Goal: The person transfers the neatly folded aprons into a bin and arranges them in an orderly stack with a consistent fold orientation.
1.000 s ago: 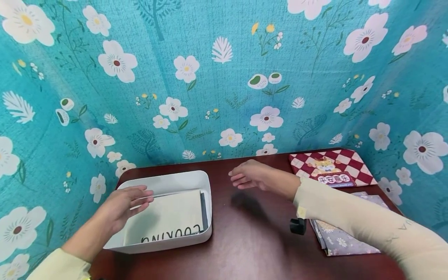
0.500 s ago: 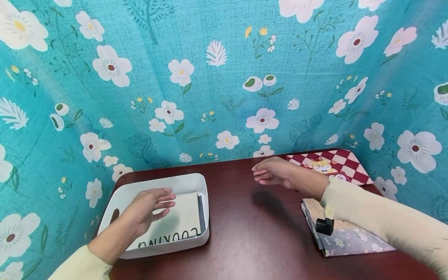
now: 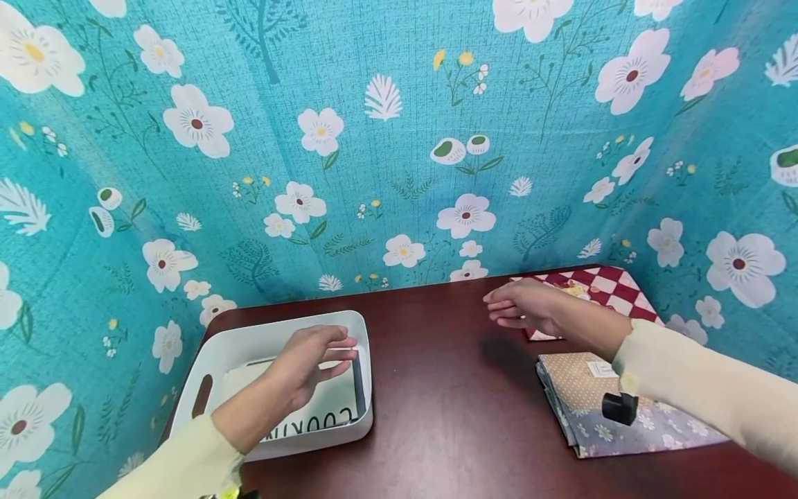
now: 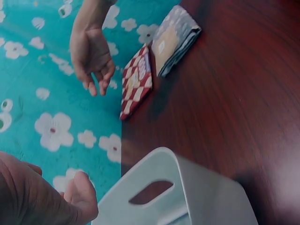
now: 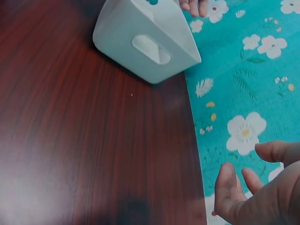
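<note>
Both left hand (image 3: 305, 364) and right hand (image 3: 530, 305) are loose, empty and shifted rightward, seemingly between grasps; bin (image 3: 249, 341) below the left, packet (image 3: 617, 287) near the right, cloth (image 3: 598, 423) under its sleeve (image 3: 704, 395).

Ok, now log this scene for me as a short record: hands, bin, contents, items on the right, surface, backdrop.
Left hand: raised over the bin, holding nothing
Right hand: in the air near the checkered item, holding nothing
Bin: white, oval handle holes, on the table's left side
Contents: cream item with dark lettering, partly hidden
Items on right: red-and-cream checkered item; folded floral fabric nearer the person
Surface: dark reddish-brown table
Backdrop: teal floral curtain
</note>
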The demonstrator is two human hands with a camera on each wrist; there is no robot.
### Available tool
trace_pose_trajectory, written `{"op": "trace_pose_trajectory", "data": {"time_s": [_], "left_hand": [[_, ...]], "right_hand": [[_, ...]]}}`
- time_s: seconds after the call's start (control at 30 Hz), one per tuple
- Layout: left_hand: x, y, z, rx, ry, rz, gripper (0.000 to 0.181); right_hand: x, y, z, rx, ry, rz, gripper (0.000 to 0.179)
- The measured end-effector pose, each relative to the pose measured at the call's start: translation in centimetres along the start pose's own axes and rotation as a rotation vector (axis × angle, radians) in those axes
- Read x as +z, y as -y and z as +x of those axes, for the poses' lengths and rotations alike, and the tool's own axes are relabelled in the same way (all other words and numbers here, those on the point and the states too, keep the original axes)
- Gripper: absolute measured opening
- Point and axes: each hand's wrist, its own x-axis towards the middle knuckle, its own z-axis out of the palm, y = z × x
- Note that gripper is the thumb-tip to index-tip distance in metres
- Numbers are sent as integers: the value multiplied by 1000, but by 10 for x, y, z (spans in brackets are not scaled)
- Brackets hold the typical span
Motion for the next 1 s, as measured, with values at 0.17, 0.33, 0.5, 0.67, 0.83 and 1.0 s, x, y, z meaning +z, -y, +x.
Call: {"op": "trace_pose_trajectory", "data": {"time_s": [0.17,0.33,0.5,0.67,0.83,1.0], "left_hand": [[23,-1,2,-3,16,24,40],[37,-4,1,12,12,23,37],[56,-8,3,26,29,20,40],[86,-13,6,36,86,17,38],[120,-11,11,64,118,29,31],[147,-7,19,60,121,29,32]], "right_hand": [[-15,-9,-7,25,-31,12,27],[-29,-18,-12,34,-38,-1,34],[-49,-24,-23,59,-72,-48,43],[-73,-37,-35,80,-88,-61,29],[-90,-47,-42,119,-99,-31,34],[-104,-52,-47,168,-128,-18,45]]}}
